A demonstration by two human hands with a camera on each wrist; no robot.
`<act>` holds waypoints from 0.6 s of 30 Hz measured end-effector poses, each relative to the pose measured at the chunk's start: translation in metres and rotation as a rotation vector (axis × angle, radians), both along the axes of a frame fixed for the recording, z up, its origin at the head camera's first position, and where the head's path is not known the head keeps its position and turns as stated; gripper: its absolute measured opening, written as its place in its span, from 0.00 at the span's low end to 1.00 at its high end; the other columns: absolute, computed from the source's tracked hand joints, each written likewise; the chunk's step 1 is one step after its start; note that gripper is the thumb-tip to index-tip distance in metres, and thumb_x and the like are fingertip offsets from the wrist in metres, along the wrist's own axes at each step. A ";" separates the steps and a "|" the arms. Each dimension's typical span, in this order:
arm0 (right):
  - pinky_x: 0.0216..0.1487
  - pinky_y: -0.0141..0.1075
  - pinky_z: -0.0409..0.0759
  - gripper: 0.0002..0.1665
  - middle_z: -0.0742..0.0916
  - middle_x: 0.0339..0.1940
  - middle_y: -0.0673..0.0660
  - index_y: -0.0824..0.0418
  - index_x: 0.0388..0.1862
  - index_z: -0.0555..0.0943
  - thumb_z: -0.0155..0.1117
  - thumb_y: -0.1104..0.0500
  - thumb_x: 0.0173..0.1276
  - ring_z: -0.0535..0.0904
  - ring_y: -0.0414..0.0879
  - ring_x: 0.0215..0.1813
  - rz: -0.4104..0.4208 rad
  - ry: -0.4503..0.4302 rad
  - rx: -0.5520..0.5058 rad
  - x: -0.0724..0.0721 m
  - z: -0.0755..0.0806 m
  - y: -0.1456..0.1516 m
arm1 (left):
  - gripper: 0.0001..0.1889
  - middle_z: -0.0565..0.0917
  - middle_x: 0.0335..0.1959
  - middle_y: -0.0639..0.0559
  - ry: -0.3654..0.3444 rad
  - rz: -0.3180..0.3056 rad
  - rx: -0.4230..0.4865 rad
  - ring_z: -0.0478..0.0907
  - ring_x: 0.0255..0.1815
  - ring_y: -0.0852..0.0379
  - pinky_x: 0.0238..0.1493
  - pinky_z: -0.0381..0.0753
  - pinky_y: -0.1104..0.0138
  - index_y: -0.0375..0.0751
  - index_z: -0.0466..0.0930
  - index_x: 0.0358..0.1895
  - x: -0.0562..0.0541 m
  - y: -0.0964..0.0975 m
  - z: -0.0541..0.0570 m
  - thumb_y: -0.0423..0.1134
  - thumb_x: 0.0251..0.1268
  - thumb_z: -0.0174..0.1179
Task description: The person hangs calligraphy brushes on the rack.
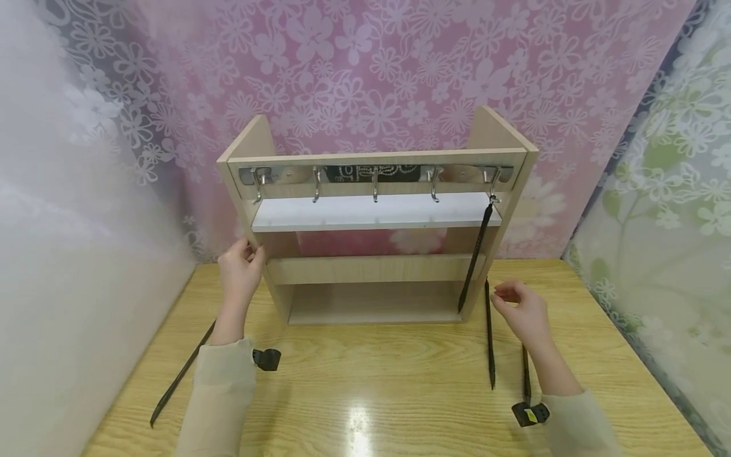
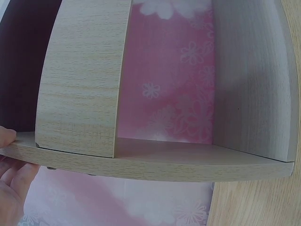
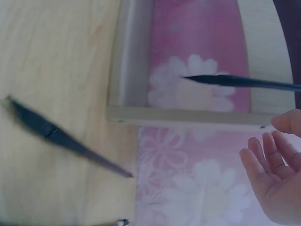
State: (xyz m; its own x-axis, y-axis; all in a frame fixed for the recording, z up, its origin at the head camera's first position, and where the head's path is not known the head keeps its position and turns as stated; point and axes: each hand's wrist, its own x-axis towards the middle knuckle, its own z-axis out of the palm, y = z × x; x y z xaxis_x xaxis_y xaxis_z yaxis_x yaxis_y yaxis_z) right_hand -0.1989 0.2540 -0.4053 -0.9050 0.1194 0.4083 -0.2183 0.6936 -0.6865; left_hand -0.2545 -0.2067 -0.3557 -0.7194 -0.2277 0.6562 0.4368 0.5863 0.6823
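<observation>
A pale wooden rack (image 1: 374, 270) with a metal strip of hooks (image 1: 375, 184) stands upright on the table. My left hand (image 1: 242, 270) grips the front edge of its left side panel; in the left wrist view the thumb lies inside and the fingers (image 2: 21, 186) outside. From the rightmost hook hangs a black calligraphy brush (image 1: 476, 257), tip down, in front of the right panel. My right hand (image 1: 522, 314) holds nothing, its fingers loosely bent, to the right of the rack. A second black brush (image 1: 490, 336) lies just left of that hand.
Another black brush (image 1: 526, 374) lies partly hidden by my right hand and wrist. One more brush (image 1: 183, 374) lies on the table's left side, beside my left forearm. Flowered cloth (image 1: 371, 70) covers the back and sides. A white shelf (image 1: 377, 211) crosses the rack below the hooks.
</observation>
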 end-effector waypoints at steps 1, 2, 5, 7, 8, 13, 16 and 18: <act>0.30 0.21 0.71 0.09 0.82 0.32 0.62 0.69 0.36 0.77 0.61 0.65 0.57 0.70 0.26 0.31 -0.001 -0.002 0.002 0.001 -0.002 0.002 | 0.08 0.79 0.35 0.30 0.000 0.002 0.000 0.78 0.37 0.39 0.35 0.80 0.58 0.24 0.77 0.36 0.000 0.000 0.000 0.25 0.52 0.54; 0.30 0.22 0.71 0.09 0.82 0.32 0.62 0.69 0.36 0.77 0.61 0.65 0.57 0.71 0.27 0.31 -0.002 -0.003 0.004 0.002 -0.003 0.004 | 0.08 0.79 0.35 0.30 -0.001 0.006 -0.001 0.78 0.37 0.39 0.35 0.80 0.58 0.25 0.77 0.36 0.000 0.000 0.000 0.25 0.52 0.54; 0.31 0.23 0.71 0.09 0.82 0.31 0.61 0.69 0.36 0.77 0.61 0.65 0.57 0.72 0.29 0.30 -0.015 -0.021 0.010 0.004 -0.009 0.010 | 0.09 0.79 0.35 0.30 -0.003 0.014 -0.003 0.78 0.37 0.39 0.35 0.80 0.57 0.25 0.77 0.37 0.000 0.000 -0.001 0.25 0.52 0.54; 0.32 0.26 0.72 0.09 0.82 0.32 0.61 0.69 0.36 0.77 0.60 0.64 0.58 0.72 0.31 0.30 -0.029 -0.038 0.019 0.005 -0.013 0.014 | 0.09 0.79 0.35 0.30 -0.004 0.015 -0.004 0.78 0.37 0.39 0.35 0.80 0.57 0.25 0.77 0.37 0.000 0.000 -0.001 0.25 0.52 0.54; 0.33 0.29 0.72 0.09 0.82 0.32 0.61 0.69 0.36 0.77 0.60 0.64 0.58 0.73 0.33 0.31 -0.034 -0.045 0.023 0.006 -0.015 0.016 | 0.09 0.79 0.35 0.31 -0.005 0.015 -0.005 0.78 0.37 0.39 0.35 0.80 0.57 0.25 0.77 0.37 0.000 0.000 -0.001 0.25 0.52 0.54; 0.33 0.34 0.74 0.11 0.82 0.33 0.61 0.69 0.38 0.76 0.59 0.62 0.60 0.74 0.40 0.33 -0.057 -0.079 0.048 0.007 -0.024 0.026 | 0.08 0.79 0.34 0.31 0.001 0.015 -0.005 0.78 0.36 0.39 0.34 0.80 0.56 0.25 0.77 0.36 0.000 0.000 -0.001 0.25 0.52 0.54; 0.31 0.30 0.74 0.11 0.82 0.33 0.61 0.69 0.38 0.76 0.59 0.62 0.60 0.74 0.44 0.33 -0.069 -0.094 0.049 0.007 -0.029 0.031 | 0.08 0.80 0.34 0.31 0.007 0.017 -0.008 0.78 0.36 0.39 0.34 0.80 0.56 0.25 0.77 0.36 0.000 0.000 -0.001 0.25 0.52 0.54; 0.28 0.27 0.73 0.11 0.82 0.32 0.62 0.70 0.38 0.76 0.59 0.62 0.59 0.74 0.44 0.33 -0.073 -0.099 0.046 0.008 -0.032 0.034 | 0.08 0.80 0.34 0.31 0.007 0.018 -0.010 0.78 0.36 0.39 0.34 0.80 0.56 0.25 0.77 0.36 0.000 0.001 -0.001 0.25 0.52 0.54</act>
State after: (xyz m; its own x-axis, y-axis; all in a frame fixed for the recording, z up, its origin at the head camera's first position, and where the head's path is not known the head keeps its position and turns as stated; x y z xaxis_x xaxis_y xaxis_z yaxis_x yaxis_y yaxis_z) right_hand -0.1910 0.2882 -0.4371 -0.9306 0.1700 0.3240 -0.0986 0.7363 -0.6695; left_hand -0.2543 -0.2061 -0.3564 -0.7108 -0.2343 0.6632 0.4304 0.6009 0.6736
